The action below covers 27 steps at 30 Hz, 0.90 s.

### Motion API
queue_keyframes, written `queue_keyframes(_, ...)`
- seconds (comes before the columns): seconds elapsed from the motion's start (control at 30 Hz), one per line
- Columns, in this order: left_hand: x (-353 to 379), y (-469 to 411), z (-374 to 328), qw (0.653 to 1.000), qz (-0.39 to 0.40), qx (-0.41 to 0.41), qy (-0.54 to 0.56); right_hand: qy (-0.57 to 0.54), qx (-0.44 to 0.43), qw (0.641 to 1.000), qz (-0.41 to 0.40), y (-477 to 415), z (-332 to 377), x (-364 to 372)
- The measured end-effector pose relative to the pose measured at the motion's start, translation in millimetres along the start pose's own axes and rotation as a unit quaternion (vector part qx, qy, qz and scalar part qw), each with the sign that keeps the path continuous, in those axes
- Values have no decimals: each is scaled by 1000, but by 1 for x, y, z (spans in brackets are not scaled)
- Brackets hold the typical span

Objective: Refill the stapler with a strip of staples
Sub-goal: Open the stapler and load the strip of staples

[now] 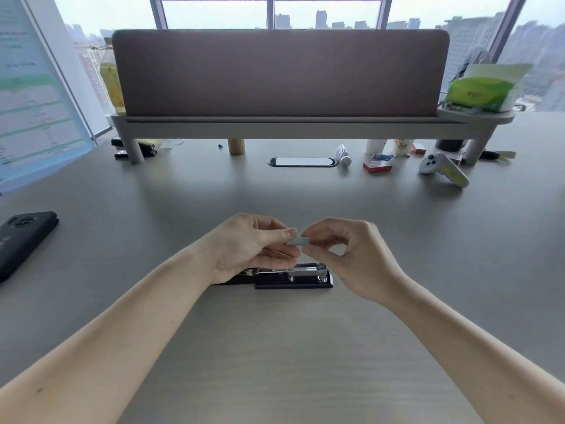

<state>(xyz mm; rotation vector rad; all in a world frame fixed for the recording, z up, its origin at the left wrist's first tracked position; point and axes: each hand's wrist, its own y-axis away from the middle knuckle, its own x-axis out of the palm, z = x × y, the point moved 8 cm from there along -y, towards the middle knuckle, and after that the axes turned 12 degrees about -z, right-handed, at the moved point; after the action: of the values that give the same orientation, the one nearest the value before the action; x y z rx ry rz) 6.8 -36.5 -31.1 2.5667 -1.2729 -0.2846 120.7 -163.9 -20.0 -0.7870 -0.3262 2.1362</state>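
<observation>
Two bare hands meet above a grey surface (275, 347), pinching a short strip of staples (299, 241) between them. The left hand (247, 246) closes thumb and fingers on the strip's left end; the right hand (342, 252) grips its right end between thumb and forefinger, the other fingers curled loosely. The strip is small, silvery and held roughly level, clear of everything below it

Directly beneath the hands lies the stapler (293, 275), black-bodied, resting flat on the surface with its length running left to right. Its shiny metal channel faces upward, so it looks opened for loading, though the left hand hides part of it. The strip is not yet in the channel

Judging from its look, the strip is very light and stiff along its length but brittle: the staples are only glued side by side, so bending or twisting would likely snap it. Holding it by the flat sides near the ends, as both hands do, seems the safest hold. The metal is probably smooth, so a firm pinch should serve better than a loose one

Further out, a dark phone (24, 240) lies at the far left. Towards the back stand a padded desk divider (281, 71) on a raised shelf, a small red box (377, 166) and a pale game controller (443, 169). Beyond are windows showing city buildings
</observation>
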Motion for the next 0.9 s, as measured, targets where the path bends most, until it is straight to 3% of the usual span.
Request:
queue_keyframes(0.13, -4, -4, 1, 999, -20, 31, 7, -18, 31, 999, -1, 2, -6, 0)
queue_keyframes(0.37, -7, 5, -14, 966, -60, 228, -109, -109, 83, 990, -16, 5, -13, -3)
queue_keyframes(0.63, -1, 24, -9, 879, -100, 380, -270, -29, 22, 999, -23, 23, -8, -7)
queue_keyframes(0.9, 3, 28, -4, 846, -100, 417, -318, 56, -60, 996, -27, 32, -8, -12)
